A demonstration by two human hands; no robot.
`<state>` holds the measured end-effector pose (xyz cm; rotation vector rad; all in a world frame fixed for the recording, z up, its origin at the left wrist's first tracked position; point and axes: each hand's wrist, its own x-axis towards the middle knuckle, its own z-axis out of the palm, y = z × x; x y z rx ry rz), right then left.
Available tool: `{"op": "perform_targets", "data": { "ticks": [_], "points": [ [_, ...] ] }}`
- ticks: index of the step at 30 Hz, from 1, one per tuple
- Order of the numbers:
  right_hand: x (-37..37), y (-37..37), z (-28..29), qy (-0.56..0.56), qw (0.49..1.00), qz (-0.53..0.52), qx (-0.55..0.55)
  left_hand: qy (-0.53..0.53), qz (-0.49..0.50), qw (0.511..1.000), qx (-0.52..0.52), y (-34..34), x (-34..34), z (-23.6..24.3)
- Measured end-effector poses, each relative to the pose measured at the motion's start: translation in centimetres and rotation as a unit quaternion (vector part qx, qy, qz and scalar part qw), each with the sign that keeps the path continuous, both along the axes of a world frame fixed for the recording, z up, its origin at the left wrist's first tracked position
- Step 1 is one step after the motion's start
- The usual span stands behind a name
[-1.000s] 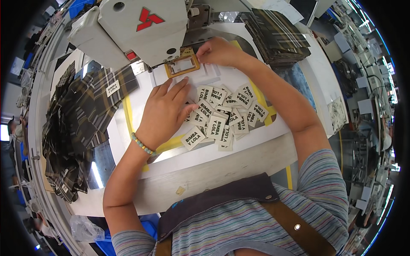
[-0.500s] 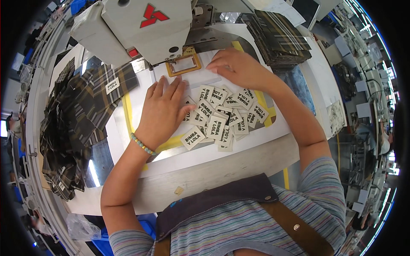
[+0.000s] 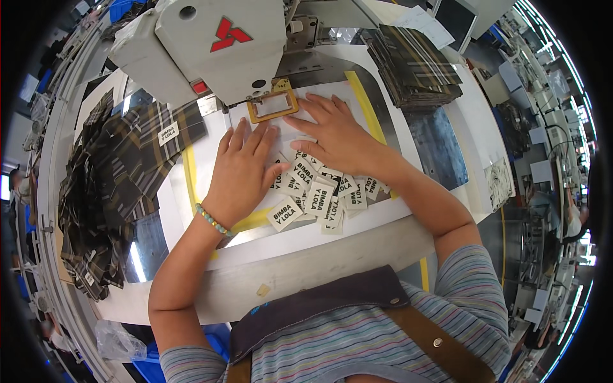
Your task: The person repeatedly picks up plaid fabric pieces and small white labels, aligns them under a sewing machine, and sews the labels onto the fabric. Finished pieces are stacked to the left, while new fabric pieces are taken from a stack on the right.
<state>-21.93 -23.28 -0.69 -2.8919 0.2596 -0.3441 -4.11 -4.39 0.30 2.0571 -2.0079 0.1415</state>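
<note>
Flat on the white work surface, with fingers spread, lies my left hand, left of a loose heap of cream fabric labels. My right hand also rests palm down with fingers apart, and its wrist covers the far right part of the heap. Just beyond the fingertips of both hands stands a brass-coloured rectangular clamp frame, under the head of a white sewing machine. Neither hand holds anything that I can see; what lies beneath the palms is hidden.
On the left, dark plaid fabric pieces lie in a heap, the nearest bearing a sewn label. A neat stack of plaid pieces stands at the back right. Yellow tape edges the white sheet. A blue bin sits below the table.
My right hand has moved left and nearer, from beside the yellow tape to over the labels, and its fingers have spread. My left hand has stayed almost in place.
</note>
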Motion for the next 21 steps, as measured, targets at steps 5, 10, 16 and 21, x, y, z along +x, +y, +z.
{"op": "perform_targets", "data": {
  "ticks": [5, 10, 16, 21],
  "points": [
    [-0.1, 0.6, 0.1, -0.017, 1.0, -0.007, -0.013, 0.018, 0.006, 1.0, 0.013, -0.2, -0.4, -0.3],
    [0.0, 0.9, 0.1, -0.025, 0.999, -0.009, -0.018, 0.015, 0.008, 1.0, 0.011, -0.7, -0.4, -0.7],
    [0.0, 0.5, -0.4, -0.035, 0.999, -0.002, -0.007, 0.022, 0.007, 1.0, 0.018, -1.3, 0.0, -0.7],
    [-0.4, -0.5, 0.2, -0.058, 0.998, 0.004, -0.029, 0.023, 0.012, 0.999, 0.023, -1.5, 0.0, -0.9]
  ]
}}
